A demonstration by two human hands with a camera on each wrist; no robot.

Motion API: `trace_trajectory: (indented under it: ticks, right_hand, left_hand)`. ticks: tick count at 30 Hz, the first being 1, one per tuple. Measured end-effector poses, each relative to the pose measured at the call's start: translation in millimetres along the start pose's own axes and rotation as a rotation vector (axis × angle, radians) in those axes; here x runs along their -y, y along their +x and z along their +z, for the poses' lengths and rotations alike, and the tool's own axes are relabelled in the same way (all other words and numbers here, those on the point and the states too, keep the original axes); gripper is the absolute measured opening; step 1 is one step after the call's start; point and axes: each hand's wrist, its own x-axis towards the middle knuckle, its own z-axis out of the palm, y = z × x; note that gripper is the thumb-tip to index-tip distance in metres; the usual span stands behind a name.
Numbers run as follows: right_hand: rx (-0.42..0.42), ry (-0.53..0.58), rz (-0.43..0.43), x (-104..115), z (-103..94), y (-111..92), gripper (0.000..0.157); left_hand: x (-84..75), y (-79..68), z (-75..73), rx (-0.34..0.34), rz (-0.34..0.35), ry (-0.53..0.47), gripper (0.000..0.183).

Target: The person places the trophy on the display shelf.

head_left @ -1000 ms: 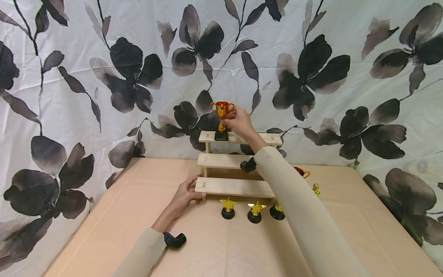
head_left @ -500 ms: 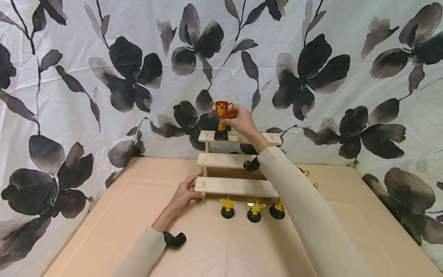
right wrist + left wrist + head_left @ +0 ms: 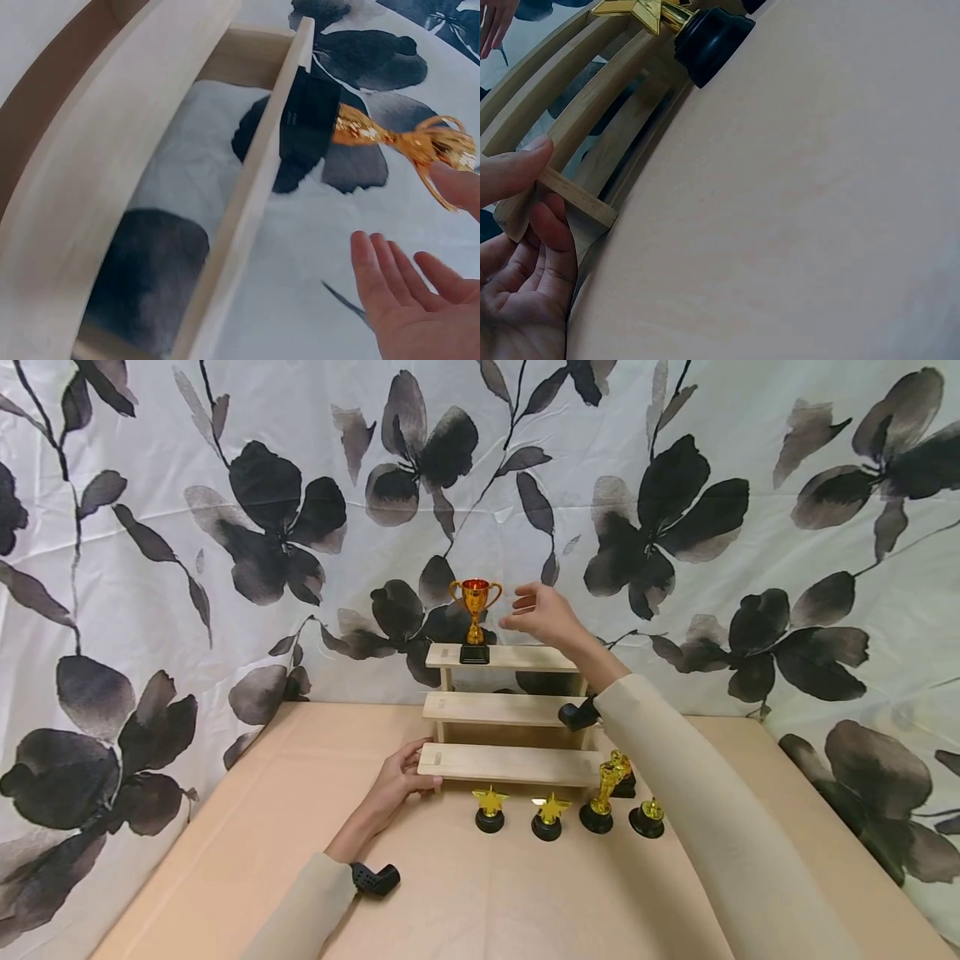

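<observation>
Head view: the right hand (image 3: 546, 614), which pinched the gold cup (image 3: 476, 596) half a second ago, has now let go and drawn back toward the right, its fingers loosely bent with a gap between them and the handle. The cup stays upright at the left end of the top shelf (image 3: 525, 657), in the upper middle of the frame. With the right sleeve (image 3: 697, 777) shifted rightward, the gold figure trophy (image 3: 609, 777) at lower centre-right shows whole, and a black-based trophy (image 3: 649, 817) appears beside it. Unchanged, the left hand (image 3: 393, 785) grips the left end of the bottom shelf (image 3: 510, 764); two star trophies (image 3: 491, 810) stand at lower centre, as before.
</observation>
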Motion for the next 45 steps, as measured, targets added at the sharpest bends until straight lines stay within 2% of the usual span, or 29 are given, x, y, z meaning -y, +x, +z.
trace_trajectory:
  ticks: [5, 9, 14, 21, 27, 35, 38, 42, 45]
  right_hand:
    - [0.017, -0.045, 0.017, -1, -19.9, -14, 0.074]
    - [-0.003, -0.058, 0.009, -7, -33.2, -25, 0.069]
    - [-0.026, -0.042, 0.004, -17, -46.2, -42, 0.066]
    - [-0.006, 0.021, -0.053, -34, -61.7, -69, 0.059]
    - [-0.007, 0.024, -0.074, -48, -78.7, -91, 0.048]
    - [-0.073, -0.050, -0.094, -71, -98.2, -114, 0.046]
    - [-0.100, -0.052, -0.094, -81, -104.0, -123, 0.045]
    - [-0.098, -0.042, -0.116, -98, -109.7, -133, 0.048]
    - [-0.105, -0.018, -0.102, -110, -110.8, -140, 0.050]
  left_hand:
    - [-0.7, 0.2, -0.6, -0.010, -0.001, 0.001, 0.083]
    - [-0.8, 1.8, -1.0, -0.004, 0.000, 0.016, 0.085]
    - [0.1, 2.6, -0.3, 0.002, 0.003, 0.012, 0.086]
    - [3.2, 3.6, 1.4, -0.003, -0.003, -0.003, 0.085]
    - [3.3, 3.9, 2.2, -0.009, 0.004, 0.008, 0.085]
    - [2.1, 2.7, 2.5, -0.029, 0.003, 0.018, 0.084]
    - [1.8, 2.9, 2.6, -0.023, 0.000, 0.015, 0.084]
    - [1.9, 3.5, 2.4, -0.023, 0.003, 0.014, 0.084]
    - [2.3, 3.9, 2.4, -0.023, 0.004, 0.015, 0.083]
